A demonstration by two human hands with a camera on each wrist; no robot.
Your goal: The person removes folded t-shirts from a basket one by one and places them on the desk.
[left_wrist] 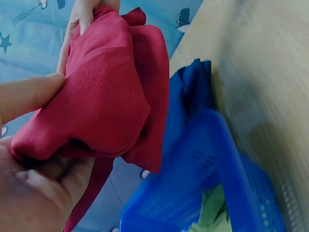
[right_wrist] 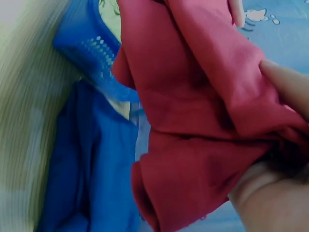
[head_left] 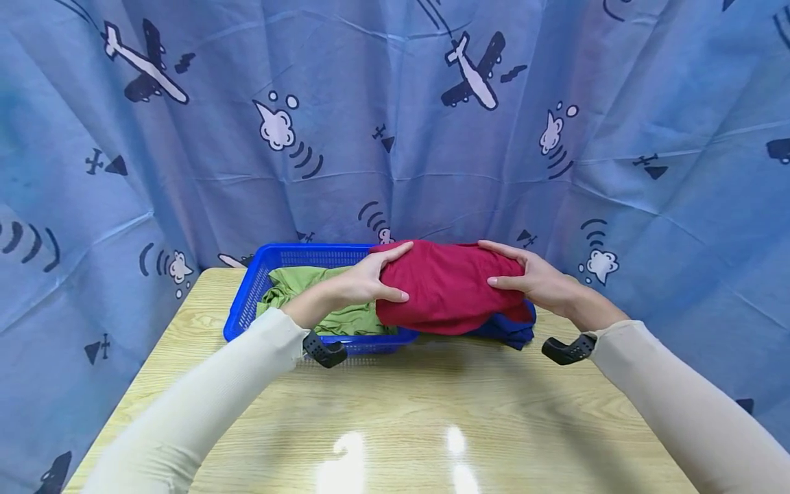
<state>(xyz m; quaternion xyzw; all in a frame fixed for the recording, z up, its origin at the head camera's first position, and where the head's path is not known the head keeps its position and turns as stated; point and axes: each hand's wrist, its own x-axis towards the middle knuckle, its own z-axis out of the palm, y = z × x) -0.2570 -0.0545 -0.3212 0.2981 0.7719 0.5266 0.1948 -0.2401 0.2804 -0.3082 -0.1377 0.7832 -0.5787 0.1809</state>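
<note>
A bundled red cloth (head_left: pixel 447 288) is held up between both hands, partly above the right end of a blue basket. My left hand (head_left: pixel 364 280) grips its left side, thumb (left_wrist: pixel 34 96) on the near face and the other fingers partly hidden under the folds. On the opposite side my right hand (head_left: pixel 540 281) grips the cloth, with the thumb in front. In the right wrist view, loose folds of the red cloth (right_wrist: pixel 188 96) hang below the hand. Behind and below it, a dark blue cloth (head_left: pixel 509 331) lies on the table beside the basket.
The blue plastic basket (head_left: pixel 237 309) with perforated walls stands at the table's back left, holding a green cloth (head_left: pixel 364 321). Pale wood-grain table (head_left: pixel 395 412) extends in front. A blue curtain (head_left: pixel 345 137) printed with planes hangs directly behind.
</note>
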